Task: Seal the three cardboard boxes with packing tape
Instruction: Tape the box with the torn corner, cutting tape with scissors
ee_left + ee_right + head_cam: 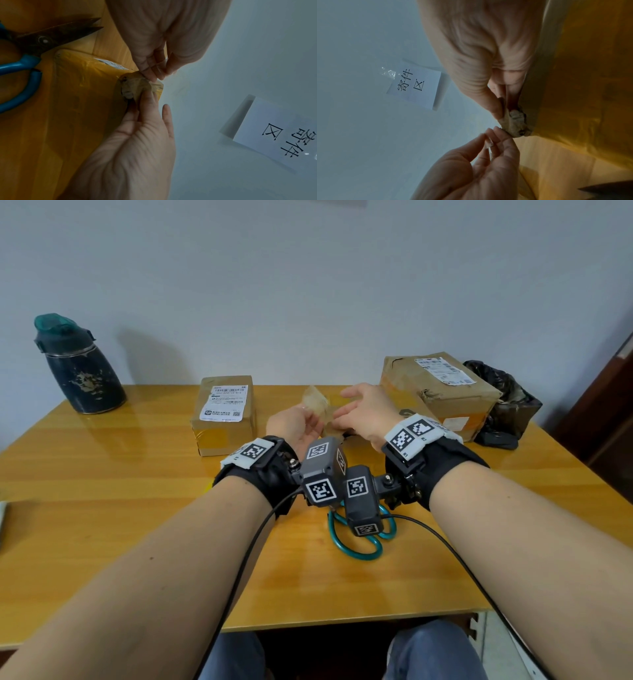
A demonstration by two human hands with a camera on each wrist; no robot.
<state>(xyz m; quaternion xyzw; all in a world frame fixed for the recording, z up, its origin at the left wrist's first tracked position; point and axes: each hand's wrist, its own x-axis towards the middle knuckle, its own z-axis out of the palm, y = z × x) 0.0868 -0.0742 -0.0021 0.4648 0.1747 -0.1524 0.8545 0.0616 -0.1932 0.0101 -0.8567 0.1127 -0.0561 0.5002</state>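
Counter (102,508): yellow wood, set against a pale wall; carries everything below.

Large box (442,392): battered cardboard, far right, label upward; a black bag (507,405) sits just beside it; judged to be waiting its turn.

Flask (77,368): dark, teal-capped, far left, well apart from the work.

Small box (224,414): upright left of centre, label facing up, yellow tape on its near face; also set aside.

Third box (72,108): yellow-taped, lying under the hands at the centre, mostly hidden in the head view; kept closest since it is the one in hand.

Scissors (359,546): teal handles, near edge behind the wrists; blades slightly parted in the left wrist view; placed within reach, presumably for cutting tape.

Left hand (130,148): grip partly closed, fingers pressing and pinching a crumpled brownish tape wad (137,86) at the box corner, seemingly to steady it.

Right hand (479,60): thumb and fingertips pinched on a clear strip of tape (160,66) beside the wad, apparently to peel or free an end.

No roll visible.
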